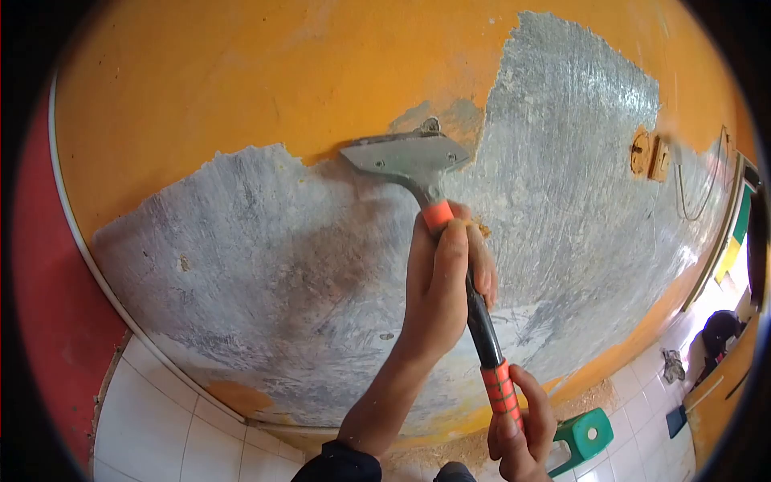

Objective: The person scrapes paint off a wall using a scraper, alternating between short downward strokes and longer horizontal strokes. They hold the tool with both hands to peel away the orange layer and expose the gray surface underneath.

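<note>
A long-handled scraper (405,157) with a wide metal head lies against the wall, its blade at the lower edge of the orange paint (265,72). My left hand (444,277) is wrapped round the handle just below the head, over an orange band. Lower down, my right hand (522,430) grips the orange and black end of the handle. Below and right of the blade, bare grey wall (337,249) shows streaks and rough marks. A small dark hole sits just above the blade.
At right, a socket box (660,159) and a loose wire (683,197) are on the wall. A green stool (590,434) stands on the white tiled floor (152,410), near scattered paint flakes. A red wall (48,305) borders the left.
</note>
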Action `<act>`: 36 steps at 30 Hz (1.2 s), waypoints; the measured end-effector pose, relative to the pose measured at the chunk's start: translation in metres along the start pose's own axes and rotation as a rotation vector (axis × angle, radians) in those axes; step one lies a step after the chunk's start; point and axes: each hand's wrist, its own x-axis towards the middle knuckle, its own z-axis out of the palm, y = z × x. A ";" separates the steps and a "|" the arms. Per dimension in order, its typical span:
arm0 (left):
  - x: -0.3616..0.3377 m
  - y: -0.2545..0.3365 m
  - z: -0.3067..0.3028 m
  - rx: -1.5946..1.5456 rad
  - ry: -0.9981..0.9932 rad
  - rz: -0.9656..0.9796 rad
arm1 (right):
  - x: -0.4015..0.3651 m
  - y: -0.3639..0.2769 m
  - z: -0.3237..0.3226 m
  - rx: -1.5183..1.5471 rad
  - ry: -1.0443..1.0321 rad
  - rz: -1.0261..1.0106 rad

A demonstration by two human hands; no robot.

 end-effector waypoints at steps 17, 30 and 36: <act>-0.036 -0.029 -0.015 0.035 0.049 -0.123 | -0.054 0.039 0.012 -0.429 0.146 -0.131; -0.029 -0.032 0.001 -0.139 0.024 -0.073 | -0.048 0.037 -0.018 -0.358 0.067 -0.098; -0.028 -0.037 0.003 -0.152 -0.052 -0.018 | -0.040 0.019 -0.032 -0.271 0.008 -0.149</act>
